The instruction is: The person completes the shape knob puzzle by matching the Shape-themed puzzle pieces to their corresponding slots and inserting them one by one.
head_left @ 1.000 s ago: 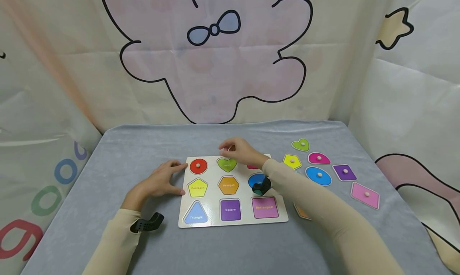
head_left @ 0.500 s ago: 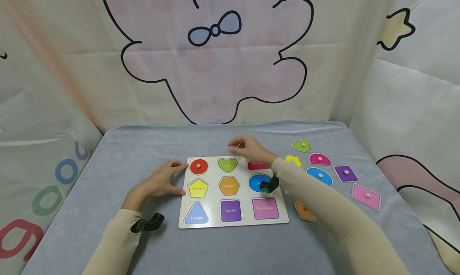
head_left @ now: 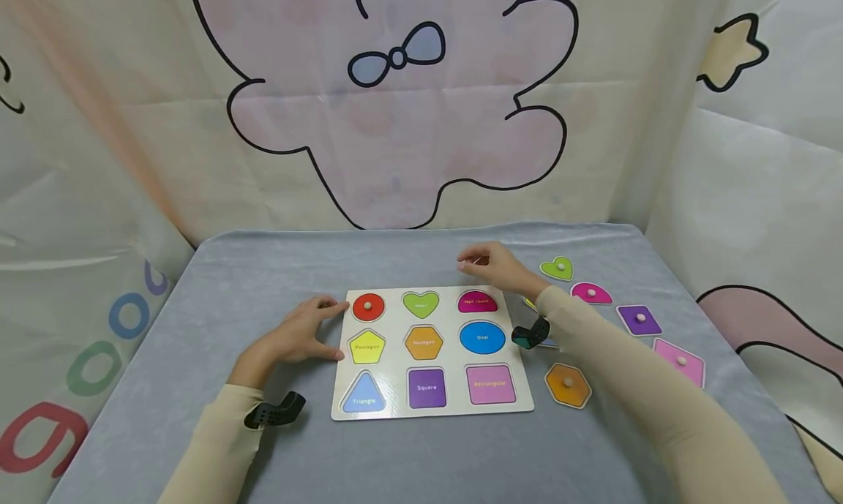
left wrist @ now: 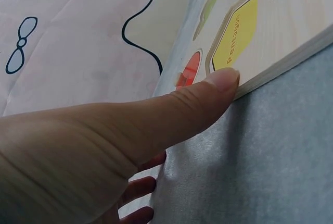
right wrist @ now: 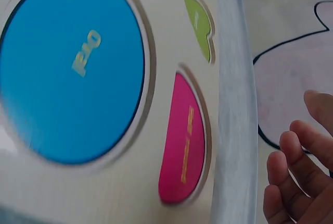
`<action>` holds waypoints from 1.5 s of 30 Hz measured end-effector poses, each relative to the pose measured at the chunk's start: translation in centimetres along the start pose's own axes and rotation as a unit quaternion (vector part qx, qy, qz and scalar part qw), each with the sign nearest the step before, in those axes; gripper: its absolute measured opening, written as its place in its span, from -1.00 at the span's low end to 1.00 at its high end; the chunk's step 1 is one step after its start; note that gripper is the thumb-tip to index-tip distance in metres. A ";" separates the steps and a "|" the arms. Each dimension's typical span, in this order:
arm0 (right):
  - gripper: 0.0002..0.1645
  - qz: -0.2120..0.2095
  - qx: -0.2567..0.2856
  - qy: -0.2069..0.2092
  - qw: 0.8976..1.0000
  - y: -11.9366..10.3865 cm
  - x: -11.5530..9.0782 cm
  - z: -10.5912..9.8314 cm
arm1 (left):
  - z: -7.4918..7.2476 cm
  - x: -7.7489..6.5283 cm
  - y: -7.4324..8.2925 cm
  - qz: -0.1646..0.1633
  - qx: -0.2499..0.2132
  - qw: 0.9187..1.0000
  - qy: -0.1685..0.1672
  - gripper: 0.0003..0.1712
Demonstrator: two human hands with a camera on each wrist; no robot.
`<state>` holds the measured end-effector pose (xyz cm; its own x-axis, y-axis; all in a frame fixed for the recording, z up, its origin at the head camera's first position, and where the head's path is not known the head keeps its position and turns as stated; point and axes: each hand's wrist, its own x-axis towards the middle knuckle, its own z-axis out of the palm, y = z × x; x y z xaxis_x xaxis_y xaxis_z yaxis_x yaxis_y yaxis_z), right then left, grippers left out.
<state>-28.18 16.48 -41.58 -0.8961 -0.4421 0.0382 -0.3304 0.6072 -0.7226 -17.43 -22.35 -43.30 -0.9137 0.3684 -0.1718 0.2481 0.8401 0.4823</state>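
Pale wood makes up the puzzle board, which lies near the middle of the surface, roughly in line with its far edge. Eight bright, labelled recesses and a red circle with a small knob form three rows; the circle sits in the board's far left corner. Toward the surface's right edge lie loose knobbed pieces: a green heart, a magenta half round, a purple square and a pink rectangle. An orange hexagon lies just beside the board's right side.

The left hand comes in from the surface's near left, thumb and fingers spread wide, thumb and index tips touching the board's left side. The right arm crosses toward the far edge, its sleeve partly covering other pieces. The right hand hovers beyond the board's far right corner, its fingers loosely bent and holding nothing.
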 end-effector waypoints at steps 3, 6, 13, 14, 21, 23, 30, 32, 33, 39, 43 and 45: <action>-0.62 0.006 -0.007 0.006 1.000 0.9 -0.4 -0.8 | 0.0 -0.1 0.0 0.002 0.001 1.000 0.002 0.09; -0.62 0.009 -0.006 0.003 1.000 2.0 -0.8 -1.4 | 0.0 -0.1 -0.2 0.005 0.004 1.000 0.003 0.09; -0.64 0.017 -0.014 0.008 1.000 3.6 -1.9 -2.9 | 0.1 -0.2 -0.5 0.009 0.007 1.000 0.002 0.10; -0.63 0.019 -0.017 0.009 1.000 3.8 -2.1 -3.2 | 0.1 -0.2 -0.5 0.010 0.006 1.000 0.003 0.10; -0.59 0.043 -0.023 0.013 0.999 4.9 -3.1 -4.5 | 0.2 -0.4 -0.5 0.014 0.002 1.000 0.006 0.10; -0.57 0.054 -0.026 0.012 0.998 5.2 -3.3 -4.8 | 0.2 -0.4 -0.6 0.015 0.000 1.000 0.006 0.10; -0.56 0.068 -0.043 0.017 0.997 6.7 -3.4 -6.2 | 0.1 -0.4 -0.5 0.009 -0.003 1.000 0.007 0.10; -0.55 0.073 -0.044 0.020 0.996 7.0 -3.6 -6.7 | 0.2 -0.3 -0.4 0.004 -0.004 1.000 0.007 0.10; -0.54 0.075 -0.046 0.021 0.996 7.2 -3.7 -7.0 | 0.2 -0.3 -0.3 0.001 -0.004 1.000 0.007 0.11; -0.48 0.092 -0.052 0.032 0.994 8.4 -4.3 -8.5 | 0.3 -0.2 -0.2 -0.006 -0.005 1.000 0.005 0.11; -0.47 0.106 -0.060 0.036 0.992 9.1 -4.8 -9.3 | 0.3 -0.1 -0.2 0.000 -0.006 1.000 0.006 0.11; -0.46 0.114 -0.062 0.034 0.991 9.2 -5.1 -9.6 | 0.3 -0.1 -0.3 0.001 -0.007 1.000 0.006 0.11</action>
<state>-29.53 30.66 -41.78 -0.9684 -0.2403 -0.0671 -0.1464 0.7651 -0.6271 -17.33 -22.45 -43.71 -0.9174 0.3641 -0.1604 0.2447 0.8342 0.4942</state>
